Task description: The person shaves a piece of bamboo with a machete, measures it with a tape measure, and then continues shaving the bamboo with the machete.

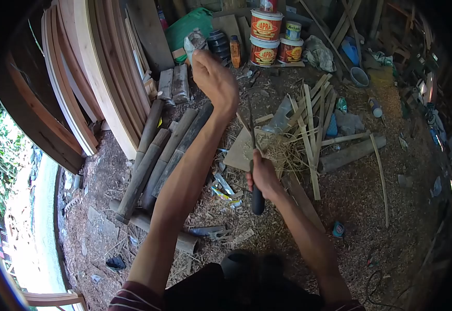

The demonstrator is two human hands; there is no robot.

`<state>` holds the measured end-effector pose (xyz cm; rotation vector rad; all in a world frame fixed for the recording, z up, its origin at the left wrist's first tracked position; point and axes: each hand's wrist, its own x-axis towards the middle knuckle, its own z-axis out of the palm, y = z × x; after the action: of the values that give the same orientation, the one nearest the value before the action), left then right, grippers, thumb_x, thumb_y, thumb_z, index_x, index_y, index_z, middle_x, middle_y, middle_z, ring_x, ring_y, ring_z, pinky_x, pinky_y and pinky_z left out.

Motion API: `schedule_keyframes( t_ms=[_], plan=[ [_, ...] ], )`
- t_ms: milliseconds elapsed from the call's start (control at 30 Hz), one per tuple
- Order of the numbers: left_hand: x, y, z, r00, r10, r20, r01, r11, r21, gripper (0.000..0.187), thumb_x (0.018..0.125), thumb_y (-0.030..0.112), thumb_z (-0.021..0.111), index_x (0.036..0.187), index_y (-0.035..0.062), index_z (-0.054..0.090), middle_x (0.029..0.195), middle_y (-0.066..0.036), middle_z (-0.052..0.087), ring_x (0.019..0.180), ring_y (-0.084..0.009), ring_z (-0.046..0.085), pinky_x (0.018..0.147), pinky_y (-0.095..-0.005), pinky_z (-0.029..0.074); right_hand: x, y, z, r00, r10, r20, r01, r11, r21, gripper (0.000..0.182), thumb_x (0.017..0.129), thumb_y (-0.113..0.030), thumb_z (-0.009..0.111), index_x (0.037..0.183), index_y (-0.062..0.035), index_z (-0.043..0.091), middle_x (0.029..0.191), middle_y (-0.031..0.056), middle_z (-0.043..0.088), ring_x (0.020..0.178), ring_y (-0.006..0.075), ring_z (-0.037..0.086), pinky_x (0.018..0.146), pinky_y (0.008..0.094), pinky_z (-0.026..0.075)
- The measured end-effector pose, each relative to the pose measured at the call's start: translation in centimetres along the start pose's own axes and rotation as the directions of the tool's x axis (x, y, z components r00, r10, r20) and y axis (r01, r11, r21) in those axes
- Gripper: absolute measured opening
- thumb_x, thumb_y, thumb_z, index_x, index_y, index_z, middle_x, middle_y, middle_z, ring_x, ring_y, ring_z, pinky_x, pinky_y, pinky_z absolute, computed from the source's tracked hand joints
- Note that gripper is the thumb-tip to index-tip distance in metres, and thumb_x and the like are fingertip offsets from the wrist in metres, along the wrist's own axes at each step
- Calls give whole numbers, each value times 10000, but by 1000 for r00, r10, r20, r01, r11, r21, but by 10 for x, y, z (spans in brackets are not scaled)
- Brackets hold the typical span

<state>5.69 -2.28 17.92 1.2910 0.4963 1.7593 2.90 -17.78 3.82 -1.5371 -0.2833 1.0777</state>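
My right hand (265,177) is wrapped round the black handle of a knife (257,201). Its narrow dark blade points up and away from me. Raised ahead, my left hand (215,80) is closed with the wrist bent, and its fingers are mostly hidden behind it. What it holds, if anything, I cannot make out. A thin pale strip (243,121) shows between the left wrist and the blade. Beneath the blade lies a flat board (238,151) with shavings on it, beside a tangle of thin shavings (287,155).
Split wooden strips (310,129) lie piled right of the board. Several logs (144,173) rest on the left, near leaning curved planks (99,62). Paint buckets (265,27) are stacked at the back. A thick bamboo pole (353,155) lies to the right.
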Motion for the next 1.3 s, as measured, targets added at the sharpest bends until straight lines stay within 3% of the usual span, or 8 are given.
schedule_keyframes(
  t_ms=[233,300,367,433,633,800,1100,1300],
  plan=[
    [3,1,5,998,12,-56,-6,994,105,457,963,339,299,716,-22,434,596,-86,449,565,-171,402,573,-348,367,-1,18,30,945,-324,40,319,942,102,485,955,-488,313,761,-53,405,487,17,426,341,117,406,335,281,363],
    [8,0,2,996,-10,-93,18,997,80,448,958,342,303,729,-20,437,607,-80,442,571,-170,403,573,-353,362,17,37,22,954,-299,11,297,951,89,466,959,-478,307,763,-61,382,491,19,431,352,118,407,345,294,376],
    [8,4,-3,992,-112,-65,109,993,-53,440,952,345,311,742,-18,446,628,-74,444,582,-161,403,575,-344,354,21,39,7,986,161,-52,-147,965,217,465,955,-488,310,765,-67,367,502,20,435,379,117,427,359,304,387],
    [8,-2,-2,998,-56,21,58,992,-112,435,949,347,316,750,-14,453,641,-61,439,587,-151,393,579,-323,349,17,41,-6,985,158,-65,-149,981,124,475,943,-512,324,786,-67,368,515,13,435,403,118,439,368,311,393],
    [10,-6,3,984,-56,167,113,926,-360,307,946,328,351,767,81,382,650,-6,399,554,-112,352,536,-287,317,10,36,-9,975,-211,63,207,976,64,488,930,-528,358,776,-68,414,495,5,436,367,110,427,349,281,374],
    [22,3,-4,904,-148,402,300,888,-349,248,908,256,547,899,61,394,683,-42,473,589,-144,450,563,-294,405,17,16,-24,992,-127,9,125,988,95,515,923,-546,353,719,-80,432,480,-5,423,352,101,414,331,278,369],
    [11,-1,3,863,-102,495,332,852,-404,247,922,274,500,777,76,475,632,26,376,535,-81,345,488,-235,301,3,-64,-6,940,-342,0,340,933,121,566,908,-590,333,671,-84,423,472,-12,411,343,100,407,315,274,349],
    [15,-3,2,903,-131,409,310,858,-410,234,919,257,488,751,96,465,604,45,362,505,-48,318,443,-210,260,37,-22,-26,999,37,10,-38,996,77,572,906,-596,332,662,-88,427,468,-21,386,344,97,382,325,272,340]
  ],
)
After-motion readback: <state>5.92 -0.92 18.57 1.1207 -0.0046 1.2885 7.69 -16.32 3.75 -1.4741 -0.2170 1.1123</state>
